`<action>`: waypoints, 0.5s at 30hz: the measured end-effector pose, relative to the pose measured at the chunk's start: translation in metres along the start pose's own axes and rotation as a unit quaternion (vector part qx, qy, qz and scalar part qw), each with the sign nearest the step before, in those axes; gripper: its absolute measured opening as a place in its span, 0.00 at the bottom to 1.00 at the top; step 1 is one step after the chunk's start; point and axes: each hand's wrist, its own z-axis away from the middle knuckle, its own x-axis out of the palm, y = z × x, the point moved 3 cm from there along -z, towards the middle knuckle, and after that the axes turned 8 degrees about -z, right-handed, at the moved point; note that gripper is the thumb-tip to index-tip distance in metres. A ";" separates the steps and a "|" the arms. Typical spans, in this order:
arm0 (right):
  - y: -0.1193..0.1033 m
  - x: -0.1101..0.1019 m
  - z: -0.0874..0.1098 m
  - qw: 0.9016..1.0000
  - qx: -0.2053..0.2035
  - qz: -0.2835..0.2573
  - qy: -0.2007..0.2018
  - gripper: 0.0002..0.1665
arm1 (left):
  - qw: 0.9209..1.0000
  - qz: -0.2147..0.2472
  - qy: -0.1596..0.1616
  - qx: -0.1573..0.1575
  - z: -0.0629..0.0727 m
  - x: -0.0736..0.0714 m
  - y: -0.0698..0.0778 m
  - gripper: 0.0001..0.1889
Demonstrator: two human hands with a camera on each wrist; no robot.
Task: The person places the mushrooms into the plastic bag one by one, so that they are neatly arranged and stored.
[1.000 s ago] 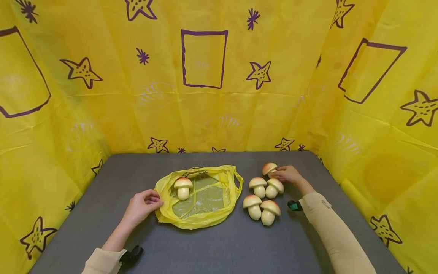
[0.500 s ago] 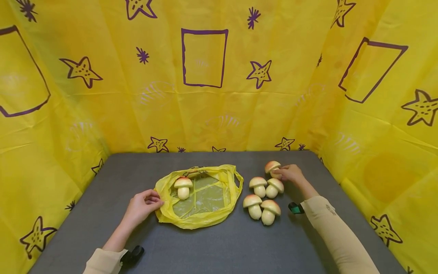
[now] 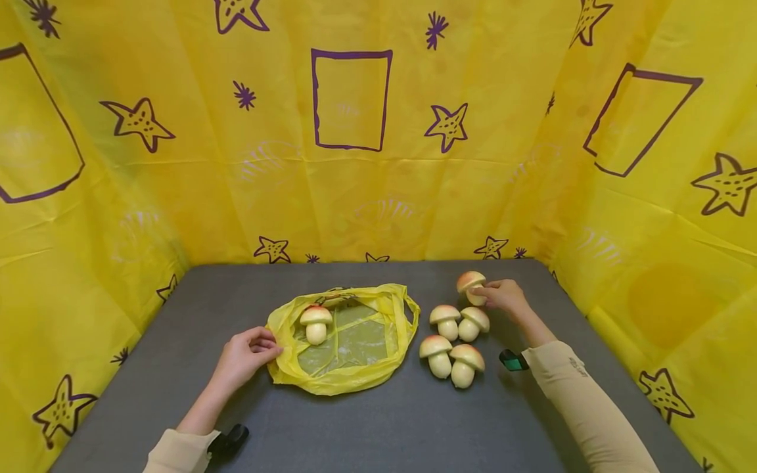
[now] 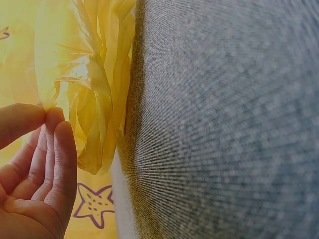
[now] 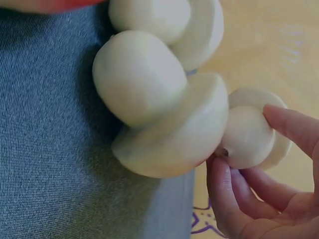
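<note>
Bulging cream mushroom [image 3: 470, 283], reddish-topped

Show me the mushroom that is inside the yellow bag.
The leftmost mushroom, within the yellow bag. The others are outside, to its right: four mushrooms on the table and one mushroom pinched by the right hand.

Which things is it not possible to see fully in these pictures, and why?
Head view: held mushroom, partly behind the right hand.
Head view: right sleeve mark, too small to read.
Left wrist view: yellow bag, cut off by top edge.
Right wrist view: reddish cap, cut off by top edge.
</note>
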 end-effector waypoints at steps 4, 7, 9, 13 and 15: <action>-0.005 0.001 0.006 1.000 -0.004 -0.016 -0.009 0.43 | 1.000 0.000 -0.002 0.000 0.000 0.000 0.000 0.15; -0.011 0.002 0.011 1.000 -0.013 -0.015 -0.016 0.42 | 1.000 -0.001 -0.003 0.001 0.001 0.000 0.000 0.14; -0.015 0.003 0.014 1.000 -0.015 -0.016 -0.020 0.42 | 1.000 -0.002 -0.001 0.001 0.000 0.000 0.000 0.14; -0.022 0.006 0.019 0.999 -0.019 -0.018 -0.031 0.43 | 1.000 -0.005 0.002 0.001 0.000 0.000 0.000 0.13; -0.025 0.008 0.021 0.999 -0.016 -0.029 -0.036 0.44 | 1.000 -0.007 0.001 0.001 -0.001 0.000 0.001 0.13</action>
